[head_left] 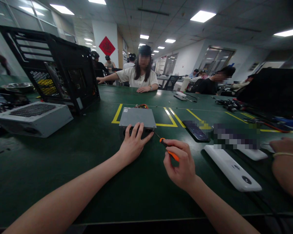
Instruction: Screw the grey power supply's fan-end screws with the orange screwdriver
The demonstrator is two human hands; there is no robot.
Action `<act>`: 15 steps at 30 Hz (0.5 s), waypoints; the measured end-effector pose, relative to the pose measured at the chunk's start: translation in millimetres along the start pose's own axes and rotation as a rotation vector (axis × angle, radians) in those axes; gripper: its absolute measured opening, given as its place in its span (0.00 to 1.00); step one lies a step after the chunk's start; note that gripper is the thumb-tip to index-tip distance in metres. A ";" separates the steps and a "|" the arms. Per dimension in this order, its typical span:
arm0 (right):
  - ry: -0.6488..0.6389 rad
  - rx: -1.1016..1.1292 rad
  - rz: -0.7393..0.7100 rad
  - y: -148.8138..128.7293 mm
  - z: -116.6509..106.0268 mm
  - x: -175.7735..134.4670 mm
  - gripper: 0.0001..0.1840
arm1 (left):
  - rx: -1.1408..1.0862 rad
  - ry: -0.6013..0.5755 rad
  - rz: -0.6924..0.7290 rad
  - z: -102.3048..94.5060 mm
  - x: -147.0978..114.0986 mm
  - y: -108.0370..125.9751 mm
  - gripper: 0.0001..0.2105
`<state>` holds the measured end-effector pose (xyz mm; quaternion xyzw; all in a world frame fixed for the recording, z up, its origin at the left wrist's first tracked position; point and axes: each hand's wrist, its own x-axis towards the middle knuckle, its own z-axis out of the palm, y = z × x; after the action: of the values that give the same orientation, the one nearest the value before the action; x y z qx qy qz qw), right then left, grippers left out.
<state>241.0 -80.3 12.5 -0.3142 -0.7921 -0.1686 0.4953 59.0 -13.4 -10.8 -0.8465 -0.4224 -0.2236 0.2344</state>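
Right hand [182, 164] pinches an orange-handled screwdriver [168, 149], fingers curled round the handle, tip aimed at the near face of a grey metal box [137, 117]. Left hand [133, 143] lies spread, fingers pressing that same face, box sitting mid-worktop [51, 169] inside yellow tape lines. Risk, as I judge it: the tip looks close to the left fingers, so a slip could jab them. W/ only light bracing the box may skid away. A phone [196, 130] and white device [231, 169] lie just right.
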 end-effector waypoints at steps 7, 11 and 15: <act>-0.021 0.156 -0.111 0.7 -1.9 -6.3 0.23 | -0.011 -0.013 0.014 -2.8 -0.4 -0.7 0.26; 0.159 0.265 0.010 -1.9 -4.5 -5.5 0.21 | -0.033 -0.017 0.012 -1.8 -0.9 -2.6 0.28; 0.307 0.415 0.473 5.9 -2.6 8.4 0.15 | -0.067 -0.010 0.004 -1.6 -3.1 -4.8 0.30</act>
<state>244.1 -74.6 20.8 -0.3527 -0.6311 0.0700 0.6873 53.1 -13.7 -10.3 -0.8558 -0.4144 -0.2329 0.2042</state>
